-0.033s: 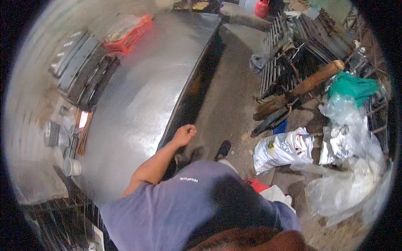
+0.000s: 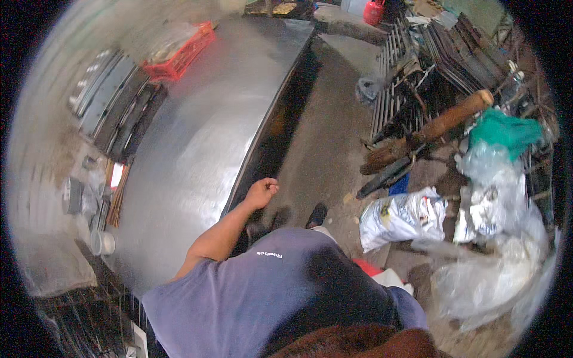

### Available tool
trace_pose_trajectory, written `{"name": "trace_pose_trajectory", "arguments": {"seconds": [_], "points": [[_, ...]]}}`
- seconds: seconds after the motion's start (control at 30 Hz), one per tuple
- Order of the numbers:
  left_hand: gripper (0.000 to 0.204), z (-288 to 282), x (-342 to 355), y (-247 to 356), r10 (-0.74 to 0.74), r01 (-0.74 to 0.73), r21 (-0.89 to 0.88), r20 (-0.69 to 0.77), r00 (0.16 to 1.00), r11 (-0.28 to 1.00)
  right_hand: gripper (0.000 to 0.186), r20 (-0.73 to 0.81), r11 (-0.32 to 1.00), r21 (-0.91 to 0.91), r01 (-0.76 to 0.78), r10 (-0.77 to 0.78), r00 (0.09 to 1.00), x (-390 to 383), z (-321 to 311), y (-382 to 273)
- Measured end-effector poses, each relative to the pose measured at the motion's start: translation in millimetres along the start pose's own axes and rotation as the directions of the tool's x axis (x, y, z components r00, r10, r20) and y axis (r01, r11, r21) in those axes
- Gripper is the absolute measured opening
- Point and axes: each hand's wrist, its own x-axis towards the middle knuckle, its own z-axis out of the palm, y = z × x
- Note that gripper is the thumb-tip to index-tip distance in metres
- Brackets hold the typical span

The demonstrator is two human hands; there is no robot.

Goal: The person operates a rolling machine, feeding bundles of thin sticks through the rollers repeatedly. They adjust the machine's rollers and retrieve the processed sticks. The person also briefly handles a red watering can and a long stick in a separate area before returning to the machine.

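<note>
My left hand (image 2: 264, 190) hangs beside the front edge of a long steel table (image 2: 197, 137), its fingers loosely curled with nothing visible in them. My shirt and body fill the lower middle of the view, and my right hand is out of sight. My dark-shod foot (image 2: 317, 213) is on the floor, near a white printed sack (image 2: 400, 218).
Metal trays (image 2: 116, 101), a red crate (image 2: 176, 53) and tubs (image 2: 104, 241) line the left. Stacked racks (image 2: 447, 51), a long wooden pole (image 2: 441, 125), green cloth (image 2: 501, 131) and plastic sheeting (image 2: 483, 280) crowd the right. A red cylinder (image 2: 374, 11) stands at the back.
My view has shifted very slightly, so the things at the right appear a little lower. My left hand stays in nearly the same place.
</note>
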Motion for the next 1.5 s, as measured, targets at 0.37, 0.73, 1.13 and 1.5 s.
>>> {"name": "trace_pose_trajectory", "arguments": {"seconds": [0.37, 0.73, 1.13, 1.5], "points": [[0.039, -15, 308, 123, -0.014, 0.012, -0.041, -0.070, 0.997, 0.999, 0.038, -0.223, 0.920, 0.300, 0.252, -0.189, 0.956, 278, -357, -368], [0.039, -62, 650, 180, 0.027, -0.074, -0.300, -0.157, 0.987, 0.951, 0.035, -0.093, 0.963, 0.114, 0.243, -0.233, 0.968, 408, -491, -568], [0.035, -56, 1041, 304, 0.325, -0.323, -0.047, 0.047, 0.944, 0.945, 0.033, -0.018, 0.972, 0.235, 0.014, -0.010, 1.000, 548, -608, -645], [0.043, -20, 1323, 197, -0.047, 0.073, -0.160, 0.161, 0.986, 0.984, 0.032, -0.234, 0.670, 0.723, 0.169, 0.007, 0.972, 828, -960, -914]]}}
